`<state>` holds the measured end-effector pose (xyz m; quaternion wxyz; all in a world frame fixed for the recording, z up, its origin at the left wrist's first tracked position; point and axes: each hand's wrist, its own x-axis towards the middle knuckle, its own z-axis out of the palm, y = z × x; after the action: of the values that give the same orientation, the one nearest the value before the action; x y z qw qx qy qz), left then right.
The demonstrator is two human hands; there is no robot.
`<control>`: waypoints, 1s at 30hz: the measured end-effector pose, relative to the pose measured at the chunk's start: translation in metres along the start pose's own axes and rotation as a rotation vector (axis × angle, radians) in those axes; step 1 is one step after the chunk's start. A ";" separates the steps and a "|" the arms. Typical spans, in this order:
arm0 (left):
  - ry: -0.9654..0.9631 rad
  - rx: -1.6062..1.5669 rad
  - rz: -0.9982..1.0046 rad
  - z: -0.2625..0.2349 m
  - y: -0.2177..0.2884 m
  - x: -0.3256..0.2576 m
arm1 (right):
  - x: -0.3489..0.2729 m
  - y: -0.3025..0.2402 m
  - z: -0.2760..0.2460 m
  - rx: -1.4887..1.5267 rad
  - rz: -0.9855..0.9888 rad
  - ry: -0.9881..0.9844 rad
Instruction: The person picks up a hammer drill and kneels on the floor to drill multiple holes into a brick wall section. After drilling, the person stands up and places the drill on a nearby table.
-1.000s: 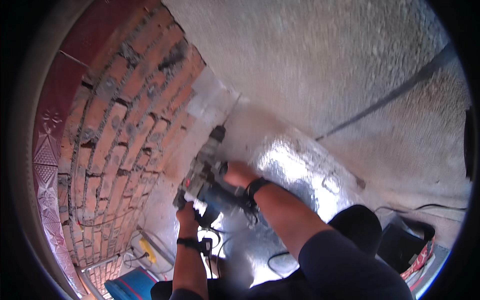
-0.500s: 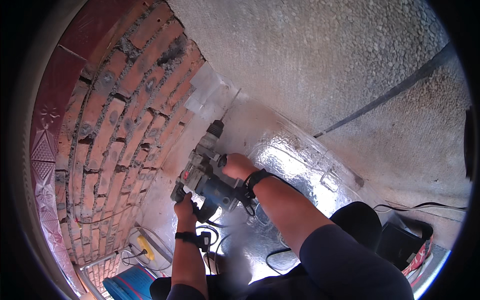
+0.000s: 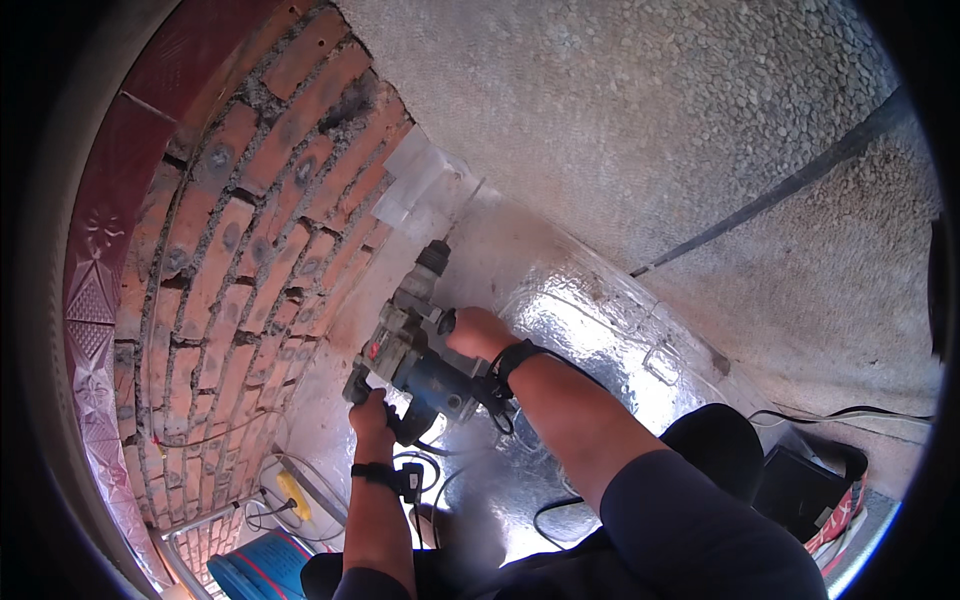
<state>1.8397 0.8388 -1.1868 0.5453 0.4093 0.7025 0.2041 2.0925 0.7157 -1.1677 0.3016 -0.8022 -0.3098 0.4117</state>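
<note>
Held hammer drill (image 3: 405,345) two-handed over shiny silvery floor (image 3: 590,320), near the floor's corner between brick wall (image 3: 240,225) and pebbled wall (image 3: 640,120). Wrapped left hand (image 3: 371,416) around rear handle (image 3: 357,384), right hand (image 3: 480,332) around side handle (image 3: 446,322). Pointed bit (image 3: 463,213) toward that corner; could not make out contact at the tip. Noted blue bucket (image 3: 258,568) near the floor's brick-side edge, black box (image 3: 798,495) near the pebbled-side edge.
</note>
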 end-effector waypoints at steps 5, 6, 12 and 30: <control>-0.045 -0.062 0.026 0.020 0.010 -0.011 | 0.009 0.009 -0.003 -0.016 -0.038 0.082; -0.032 -0.056 0.010 0.026 0.014 -0.016 | 0.010 0.011 -0.002 -0.023 -0.041 0.079; -0.023 -0.059 0.023 0.020 0.008 -0.002 | 0.008 0.015 0.006 -0.026 -0.075 0.105; 0.029 -0.040 0.025 -0.004 0.000 -0.011 | -0.012 -0.004 0.007 0.000 -0.075 0.073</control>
<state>1.8367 0.8307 -1.1786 0.5404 0.4041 0.7010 0.2310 2.0797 0.7105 -1.1628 0.3279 -0.8045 -0.3283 0.3707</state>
